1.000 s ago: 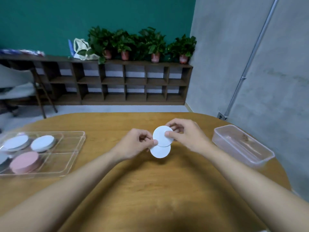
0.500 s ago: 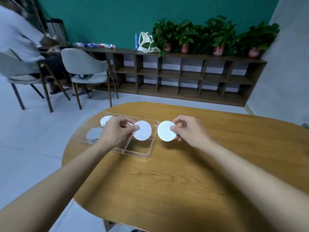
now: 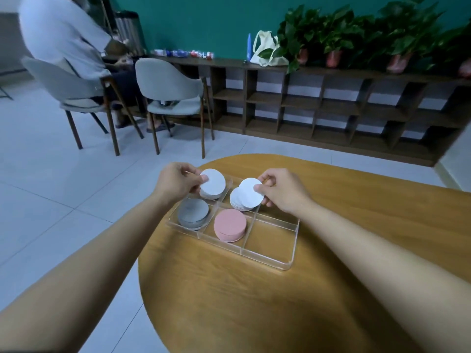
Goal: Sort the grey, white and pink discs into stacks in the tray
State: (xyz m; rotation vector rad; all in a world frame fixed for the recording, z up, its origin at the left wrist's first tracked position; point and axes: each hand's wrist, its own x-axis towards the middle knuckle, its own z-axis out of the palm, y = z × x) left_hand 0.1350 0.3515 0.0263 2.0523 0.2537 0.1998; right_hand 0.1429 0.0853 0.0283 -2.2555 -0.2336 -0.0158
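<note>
The left hand (image 3: 175, 183) pinched a white disc (image 3: 212, 183) by its rim, lying nearly flat on the far-left stack (image 3: 211, 196) in the tray (image 3: 290, 250). The right hand (image 3: 283, 192), apart from the left, pinched a second white disc (image 3: 251, 193), face tilted upward, over the far-middle stack (image 3: 235, 202), behind the pink stack (image 3: 230, 224).

Four stacks, two held discs, one tray (image 3: 290, 263)
Two white stacks (image 3: 213, 196), one grey stack (image 3: 193, 215), one pink stack (image 3: 230, 225); left hand (image 3: 175, 184) and right hand (image 3: 285, 193) each pinch one white disc (image 3: 214, 182)
</note>
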